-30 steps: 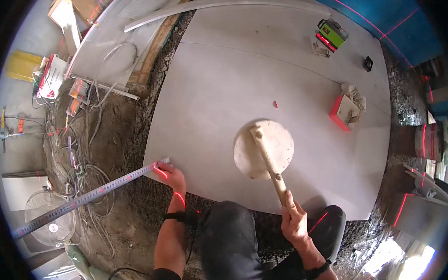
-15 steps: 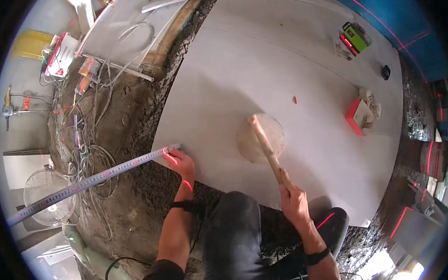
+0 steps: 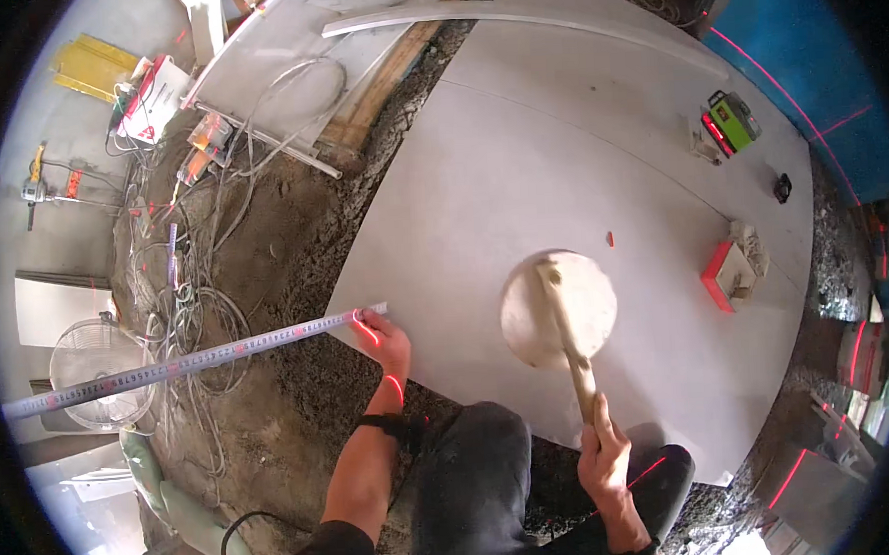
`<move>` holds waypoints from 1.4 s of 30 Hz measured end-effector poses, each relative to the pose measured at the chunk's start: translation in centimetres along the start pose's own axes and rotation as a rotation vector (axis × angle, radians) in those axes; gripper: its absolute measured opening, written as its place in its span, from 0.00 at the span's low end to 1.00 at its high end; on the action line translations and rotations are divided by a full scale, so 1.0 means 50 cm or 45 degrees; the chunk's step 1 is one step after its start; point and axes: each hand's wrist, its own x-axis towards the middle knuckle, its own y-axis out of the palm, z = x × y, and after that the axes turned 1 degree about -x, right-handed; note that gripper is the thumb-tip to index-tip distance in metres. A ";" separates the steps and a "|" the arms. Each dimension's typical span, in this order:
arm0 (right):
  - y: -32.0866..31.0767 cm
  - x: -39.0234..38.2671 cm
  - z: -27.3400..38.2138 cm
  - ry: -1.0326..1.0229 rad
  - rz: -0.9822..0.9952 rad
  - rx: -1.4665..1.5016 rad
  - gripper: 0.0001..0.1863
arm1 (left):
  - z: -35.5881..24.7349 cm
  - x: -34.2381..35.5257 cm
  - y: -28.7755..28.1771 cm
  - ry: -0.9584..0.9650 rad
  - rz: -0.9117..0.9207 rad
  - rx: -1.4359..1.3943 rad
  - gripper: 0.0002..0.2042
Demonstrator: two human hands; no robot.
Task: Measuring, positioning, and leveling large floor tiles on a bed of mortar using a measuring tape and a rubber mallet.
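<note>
My left hand (image 3: 388,344) is closed on a long metal measuring rule (image 3: 210,361), whose near end lies over the left edge of a large pale slab (image 3: 480,177). A red laser line crosses my fingers and wrist. My right hand (image 3: 603,459) grips the wooden handle of a mallet with a broad, round off-white head (image 3: 531,318), held over the slab's near part. Whether the head touches the surface I cannot tell. My bent knees are at the slab's near edge.
A green laser level (image 3: 730,121), a small black object (image 3: 782,188) and a red-edged box (image 3: 722,275) rest on the slab's right side. A long pale strip (image 3: 532,14) lies across the back. Cables (image 3: 203,308), a fan (image 3: 96,367) and tools occupy the rough ground at left.
The mallet head looked smaller and farther down half a second ago and appears larger, nearer now. The scene has shifted rightward in view; my left hand still grips the rule.
</note>
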 end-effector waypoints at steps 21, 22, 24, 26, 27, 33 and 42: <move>-0.003 0.037 -0.111 0.317 0.456 -0.263 0.28 | 0.046 0.018 -0.025 0.104 -0.133 -0.024 0.10; -0.021 0.043 -0.120 0.277 0.432 -0.314 0.29 | 0.034 0.015 -0.016 0.145 -0.106 -0.016 0.10; -0.043 0.063 -0.117 0.272 0.445 -0.341 0.30 | 0.025 0.019 -0.008 0.183 -0.077 0.009 0.10; -0.045 0.069 -0.138 0.245 0.484 -0.370 0.30 | 0.012 0.010 -0.021 0.016 -0.035 -0.033 0.11; -0.038 0.078 -0.151 0.209 0.489 -0.386 0.30 | 0.008 0.019 -0.028 -0.124 -0.001 -0.101 0.12; -0.056 0.116 -0.141 0.280 0.621 -0.304 0.29 | 0.072 0.100 -0.162 0.112 -0.340 0.286 0.14; -0.049 0.115 -0.177 0.311 0.616 -0.220 0.30 | 0.088 0.142 -0.224 0.070 -0.007 0.473 0.13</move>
